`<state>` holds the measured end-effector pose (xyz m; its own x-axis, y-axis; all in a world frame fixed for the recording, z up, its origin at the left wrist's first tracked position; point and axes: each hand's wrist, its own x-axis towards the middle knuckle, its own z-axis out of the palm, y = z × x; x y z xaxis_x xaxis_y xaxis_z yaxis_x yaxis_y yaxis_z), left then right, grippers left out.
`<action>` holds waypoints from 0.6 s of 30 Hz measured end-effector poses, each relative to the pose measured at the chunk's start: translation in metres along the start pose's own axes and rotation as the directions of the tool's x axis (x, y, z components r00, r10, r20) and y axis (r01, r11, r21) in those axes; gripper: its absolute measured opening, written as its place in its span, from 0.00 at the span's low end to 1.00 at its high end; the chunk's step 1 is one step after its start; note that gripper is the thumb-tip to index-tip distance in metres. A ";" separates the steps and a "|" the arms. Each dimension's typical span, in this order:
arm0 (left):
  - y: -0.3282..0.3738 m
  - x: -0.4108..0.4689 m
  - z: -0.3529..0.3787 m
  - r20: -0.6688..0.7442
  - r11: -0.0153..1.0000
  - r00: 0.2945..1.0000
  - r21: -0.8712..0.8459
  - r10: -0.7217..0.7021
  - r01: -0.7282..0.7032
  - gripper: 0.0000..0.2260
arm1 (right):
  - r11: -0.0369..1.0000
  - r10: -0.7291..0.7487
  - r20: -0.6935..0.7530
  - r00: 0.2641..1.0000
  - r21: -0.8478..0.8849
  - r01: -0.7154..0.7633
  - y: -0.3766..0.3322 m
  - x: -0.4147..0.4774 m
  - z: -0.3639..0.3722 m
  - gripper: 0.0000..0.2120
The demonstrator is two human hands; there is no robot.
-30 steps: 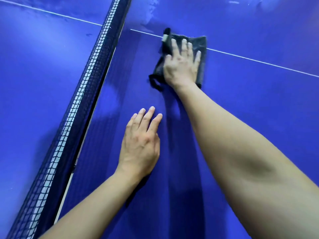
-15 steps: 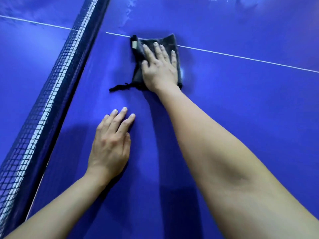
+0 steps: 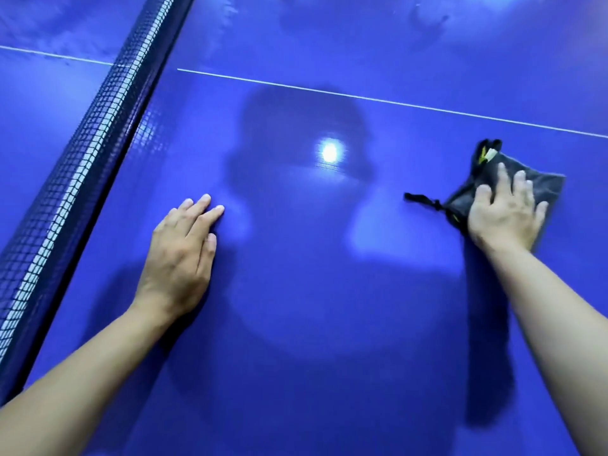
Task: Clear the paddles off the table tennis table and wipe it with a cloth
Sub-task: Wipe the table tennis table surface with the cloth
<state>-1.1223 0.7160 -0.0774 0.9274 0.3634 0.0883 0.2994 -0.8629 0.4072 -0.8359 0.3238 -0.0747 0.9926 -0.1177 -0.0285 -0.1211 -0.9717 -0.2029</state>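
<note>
A dark grey cloth (image 3: 539, 184) with a small tag and a black loop lies flat on the blue table tennis table (image 3: 329, 291) at the right. My right hand (image 3: 506, 213) presses on it with straight, spread fingers. Palm down and fingers straight, my left hand (image 3: 182, 251) rests on the bare table left of centre, holding nothing. No paddle is in view.
The dark net (image 3: 85, 153) with its white band runs diagonally along the left. A white centre line (image 3: 362, 98) crosses the table beyond my hands. A lamp glare (image 3: 330, 153) and my shadow fall on the surface between my hands.
My right hand has swept the cloth from beside the net near the white line to the right and closer to me. My left hand stays planted on the table.
</note>
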 end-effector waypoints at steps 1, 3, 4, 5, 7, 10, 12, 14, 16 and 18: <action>0.000 0.000 -0.001 -0.001 1.000 1.000 -0.007 0.004 -0.004 0.23 | 1.000 0.012 0.007 1.000 -0.005 -0.012 0.003 0.000 -0.001 0.29; 0.001 -0.003 -0.005 -0.029 1.000 0.999 -0.003 0.020 -0.020 0.23 | 1.000 0.011 0.025 1.000 -0.006 -0.011 -0.003 -0.003 -0.001 0.29; 0.001 -0.007 -0.008 -0.054 1.000 0.998 0.002 0.031 -0.031 0.23 | 1.000 0.000 0.030 1.000 -0.001 0.000 -0.009 -0.006 -0.001 0.30; 0.002 -0.012 -0.011 -0.081 0.999 0.996 0.007 0.043 -0.042 0.22 | 1.000 -0.023 0.031 0.999 0.004 0.022 -0.017 -0.012 0.000 0.29; -0.003 -0.032 -0.020 -0.117 0.999 0.992 0.018 0.045 -0.043 0.22 | 0.994 -0.108 0.021 0.994 0.008 0.108 -0.043 -0.035 0.009 0.28; -0.009 -0.080 -0.029 -0.109 0.999 0.994 0.052 0.010 -0.004 0.22 | 0.969 -0.246 0.007 0.969 0.010 0.246 -0.108 -0.079 0.028 0.30; -0.017 -0.113 -0.035 -0.094 0.999 0.995 0.042 -0.030 0.034 0.23 | 0.946 -0.324 0.002 0.946 -0.006 0.324 -0.162 -0.110 0.040 0.31; -0.026 -0.144 -0.038 -0.096 0.998 0.994 0.031 -0.043 0.046 0.23 | 0.912 -0.410 0.005 0.912 -0.022 0.410 -0.215 -0.145 0.052 0.31; -0.032 -0.168 -0.038 -0.118 0.999 0.992 0.011 -0.037 0.038 0.23 | 0.869 -0.494 0.009 0.869 -0.016 0.494 -0.265 -0.181 0.063 0.31; -0.037 -0.184 -0.037 -0.122 0.999 0.992 0.019 -0.025 0.027 0.22 | 0.827 -0.562 0.028 0.827 0.027 0.561 -0.311 -0.221 0.074 0.30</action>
<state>-1.3127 0.6937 -0.0753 0.8855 0.4246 0.1884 0.3287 -0.8593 0.3919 -1.0174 0.6668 -0.0775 0.8886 0.4542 0.0634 0.4568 -0.8643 -0.2104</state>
